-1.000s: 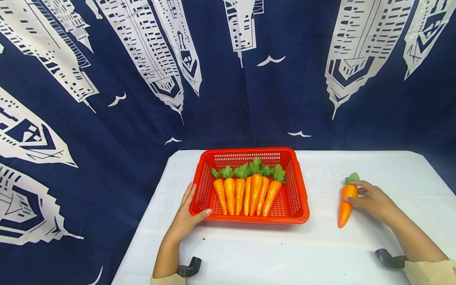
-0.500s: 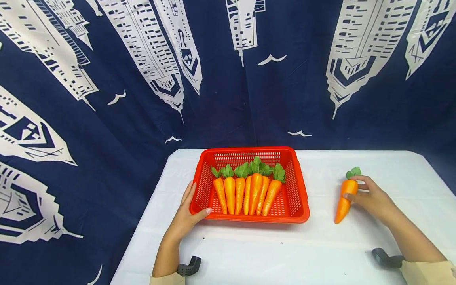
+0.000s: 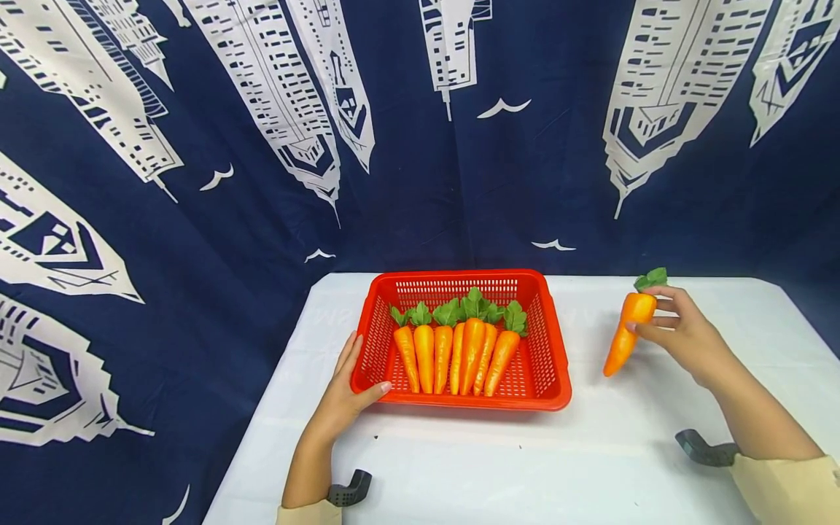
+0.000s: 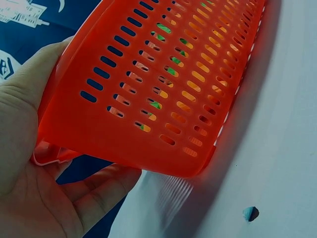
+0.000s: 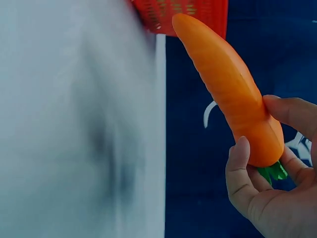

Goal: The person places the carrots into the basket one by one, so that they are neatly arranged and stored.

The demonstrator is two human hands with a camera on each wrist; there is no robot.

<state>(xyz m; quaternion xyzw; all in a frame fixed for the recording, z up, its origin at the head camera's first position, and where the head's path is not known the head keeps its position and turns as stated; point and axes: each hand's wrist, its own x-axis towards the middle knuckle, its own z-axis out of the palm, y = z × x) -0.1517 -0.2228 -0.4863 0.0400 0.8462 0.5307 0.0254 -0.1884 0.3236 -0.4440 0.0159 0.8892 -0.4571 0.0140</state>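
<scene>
A red perforated plastic basket (image 3: 459, 404) stands on the table, with several orange carrots (image 3: 471, 354) lined up side by side in it, leafy tops toward the back. At its front left corner my left hand (image 3: 341, 405) holds on, thumb on the front rim and fingers along the left side. The left wrist view shows that hand around the corner of the basket wall (image 4: 148, 99). To the right of the basket, my right hand (image 3: 689, 339) pinches a single carrot (image 3: 622, 339) near its leafy end, above the table. In the right wrist view this carrot (image 5: 233, 94) points its tip toward the basket.
A white cloth covers the table (image 3: 459, 474). Behind it and to the left hangs a dark blue curtain (image 3: 407, 219) with white building prints. Dark devices are strapped at both wrists, such as the right wrist device (image 3: 705, 447).
My right hand has lifted the carrot off the table and moved it away from me and slightly left. My left hand and the basket have stayed in place.
</scene>
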